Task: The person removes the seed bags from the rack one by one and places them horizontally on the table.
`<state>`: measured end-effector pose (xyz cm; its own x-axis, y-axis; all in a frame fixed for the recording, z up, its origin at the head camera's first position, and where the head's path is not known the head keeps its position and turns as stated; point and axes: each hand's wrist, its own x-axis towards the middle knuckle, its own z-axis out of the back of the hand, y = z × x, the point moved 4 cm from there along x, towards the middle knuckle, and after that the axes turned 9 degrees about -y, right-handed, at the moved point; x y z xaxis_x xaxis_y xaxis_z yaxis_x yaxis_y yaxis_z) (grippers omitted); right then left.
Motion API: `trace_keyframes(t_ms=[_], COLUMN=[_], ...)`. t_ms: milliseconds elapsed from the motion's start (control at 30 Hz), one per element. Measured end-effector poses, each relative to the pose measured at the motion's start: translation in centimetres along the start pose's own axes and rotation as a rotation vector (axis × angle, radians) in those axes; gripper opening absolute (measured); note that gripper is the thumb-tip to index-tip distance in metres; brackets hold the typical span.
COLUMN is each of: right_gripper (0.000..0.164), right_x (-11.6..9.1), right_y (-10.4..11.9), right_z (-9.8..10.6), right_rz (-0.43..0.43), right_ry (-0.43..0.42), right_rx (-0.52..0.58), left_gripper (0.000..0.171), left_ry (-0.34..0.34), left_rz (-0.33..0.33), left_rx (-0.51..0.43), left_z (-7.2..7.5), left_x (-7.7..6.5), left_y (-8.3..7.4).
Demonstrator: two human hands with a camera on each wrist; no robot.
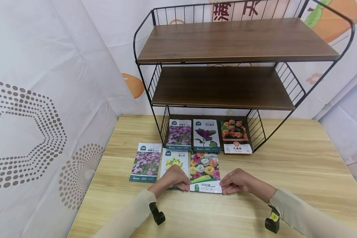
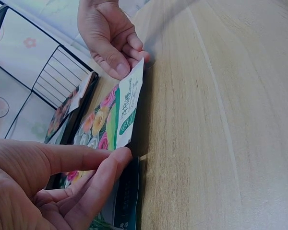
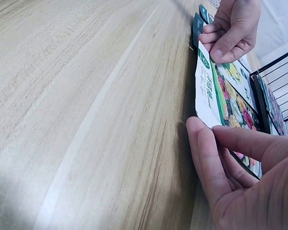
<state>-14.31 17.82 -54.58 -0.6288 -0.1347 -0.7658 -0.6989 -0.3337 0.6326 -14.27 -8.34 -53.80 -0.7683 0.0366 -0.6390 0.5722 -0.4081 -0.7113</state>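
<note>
Both hands pinch the near corners of a seed packet [image 1: 204,168] printed with mixed-colour blooms and a white bottom band. My left hand [image 1: 175,177] grips its left corner between thumb and fingers, while my right hand [image 1: 236,181] holds the right corner. In the right wrist view the packet's white end [image 3: 206,91] sits slightly off the wood. Partly behind the left hand lies a yellow-flower packet [image 1: 174,158]. Further left rests a purple-flower packet [image 1: 146,162].
A black wire rack with brown shelves [image 1: 223,86] stands at the back. On its lowest shelf lean another purple-flower packet [image 1: 179,134], a purple-leaf packet [image 1: 206,135] and an orange-flower packet [image 1: 235,135]. The wooden table [image 1: 297,158] extends to the right.
</note>
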Motion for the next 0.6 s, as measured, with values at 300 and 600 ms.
trace_keyframes(t_ms=[300,600], right_gripper=[0.013,0.013], right_x=[0.12,0.02], right_y=[-0.12,-0.13], right_z=[-0.02,0.02], right_rz=[-0.002,0.003], right_ry=[-0.014,-0.005], right_rx=[-0.018,-0.029], left_gripper=[0.008,0.009], left_ry=[0.0,-0.008], left_rz=[0.002,-0.015], left_rx=[-0.004,0.003], left_z=[-0.02,0.0], left_x=[0.01,-0.06], left_y=[-0.03,-0.01])
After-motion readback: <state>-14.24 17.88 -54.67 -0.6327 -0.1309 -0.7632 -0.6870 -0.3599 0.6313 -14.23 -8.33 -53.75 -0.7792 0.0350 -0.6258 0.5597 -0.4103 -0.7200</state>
